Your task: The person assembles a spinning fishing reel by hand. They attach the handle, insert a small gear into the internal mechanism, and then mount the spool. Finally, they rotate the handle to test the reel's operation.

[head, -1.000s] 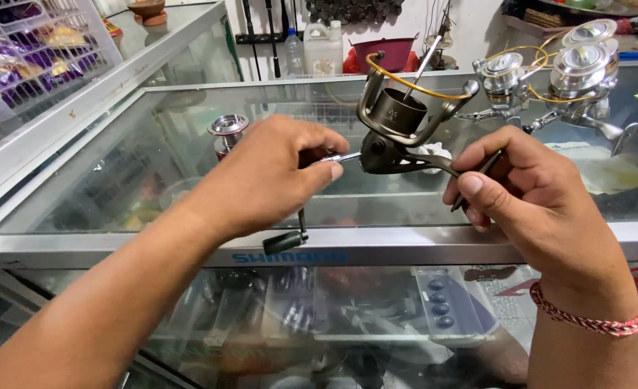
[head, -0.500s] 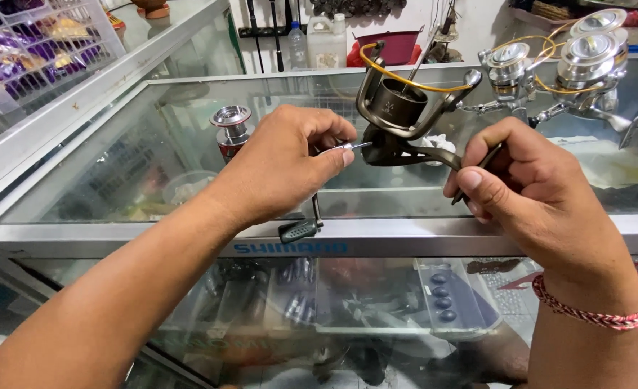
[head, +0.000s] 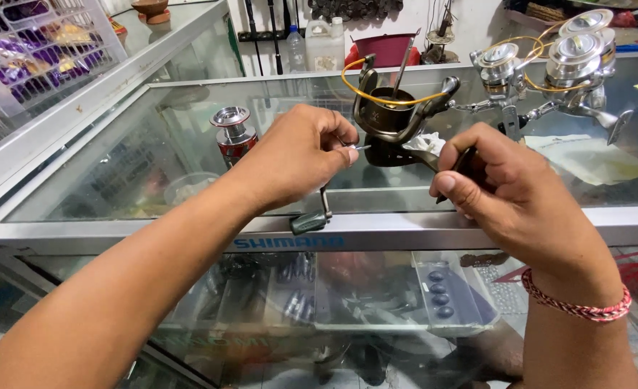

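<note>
Head view: right hand [head: 510,191] fingers grip a spinning reel [head: 394,119]; left hand [head: 297,155] fingers pinch its thin metal shaft [head: 360,148] above the glass desk [head: 117,180]

Both hands on a spinning reel over a glass counter.

Left hand [head: 297,155] pinches a thin metal pin at the side of the dark reel [head: 394,119] — right hand [head: 502,191] grips the reel's stem, red braided bracelet [head: 578,306] on its wrist. Reel's crank handle [head: 311,220] hangs below the left hand. Loose red-and-silver spool [head: 232,133] stands on the glass counter [head: 117,180], silver reels [head: 564,57] far right.
</note>
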